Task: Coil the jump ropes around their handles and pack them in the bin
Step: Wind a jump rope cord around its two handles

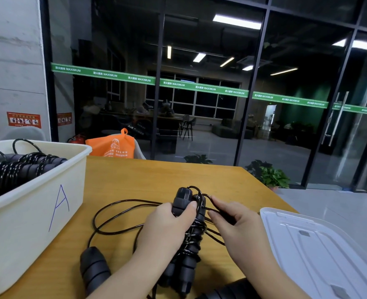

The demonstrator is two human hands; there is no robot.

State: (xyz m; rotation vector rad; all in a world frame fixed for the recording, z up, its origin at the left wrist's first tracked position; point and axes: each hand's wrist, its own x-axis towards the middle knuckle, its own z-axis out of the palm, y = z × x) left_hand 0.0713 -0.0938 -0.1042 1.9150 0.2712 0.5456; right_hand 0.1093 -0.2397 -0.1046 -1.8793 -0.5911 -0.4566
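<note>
With the left hand gripping the paired handles and the right hand pinching the black cord, slack tension could let the wraps slip off.

A handwritten "A" marks the bin; the green glass-wall strip repeats "MAXIMUM".

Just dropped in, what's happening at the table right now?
A person is coiling a black jump rope. The left hand grips the paired handles, and the right hand pinches the cord beside them. Part is wound; loose loops lie on the table. Bin A already holds coiled ropes.
</note>
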